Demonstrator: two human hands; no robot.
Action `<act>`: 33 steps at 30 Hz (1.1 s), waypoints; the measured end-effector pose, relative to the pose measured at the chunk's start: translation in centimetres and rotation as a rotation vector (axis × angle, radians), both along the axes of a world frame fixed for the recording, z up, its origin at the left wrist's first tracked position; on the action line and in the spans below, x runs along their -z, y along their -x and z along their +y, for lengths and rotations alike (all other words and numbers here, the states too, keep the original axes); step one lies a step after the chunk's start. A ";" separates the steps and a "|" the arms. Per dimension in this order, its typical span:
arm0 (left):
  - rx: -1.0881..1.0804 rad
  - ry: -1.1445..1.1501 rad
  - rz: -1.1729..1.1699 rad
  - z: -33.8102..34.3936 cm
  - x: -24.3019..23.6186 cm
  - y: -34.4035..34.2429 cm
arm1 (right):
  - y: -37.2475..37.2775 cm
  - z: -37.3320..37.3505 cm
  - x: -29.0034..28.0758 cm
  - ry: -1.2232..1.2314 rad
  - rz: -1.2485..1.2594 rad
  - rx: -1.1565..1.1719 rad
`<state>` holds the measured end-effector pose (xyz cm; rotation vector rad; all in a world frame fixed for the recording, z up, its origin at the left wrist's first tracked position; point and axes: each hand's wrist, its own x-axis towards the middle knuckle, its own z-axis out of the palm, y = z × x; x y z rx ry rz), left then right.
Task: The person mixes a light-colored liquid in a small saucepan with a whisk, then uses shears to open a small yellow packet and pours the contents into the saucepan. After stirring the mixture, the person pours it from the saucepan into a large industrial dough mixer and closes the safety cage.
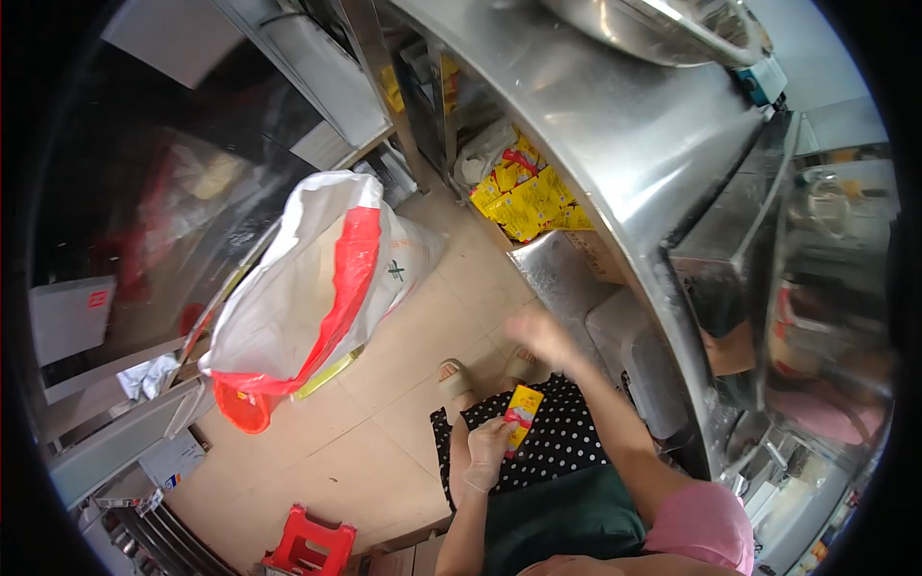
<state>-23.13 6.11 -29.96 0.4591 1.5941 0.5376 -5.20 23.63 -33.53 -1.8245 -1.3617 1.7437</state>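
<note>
My left hand (490,444), in a thin clear glove, is closed round the lower end of a small yellow packet (525,403) with a red and white print. It holds the packet in front of my lap, over a black skirt with white dots. Farther out and to the right, my right hand (540,336) is smeared by motion, so its fingers cannot be made out. A heap of similar yellow packets (528,204) lies in a carton under the steel counter, beyond my right hand.
A large open white sack (408,254) with a red band stands on the tiled floor, left of centre. Against its near side is an orange-red plastic container (242,408). A red stool (309,544) is at lower left. The steel counter (615,125) curves along the right.
</note>
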 end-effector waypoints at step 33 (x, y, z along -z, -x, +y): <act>1.378 -0.873 -0.063 -0.2 -36.3 -20.7 | -19.8 -39.4 -44.9 -0.221 -0.119 0.649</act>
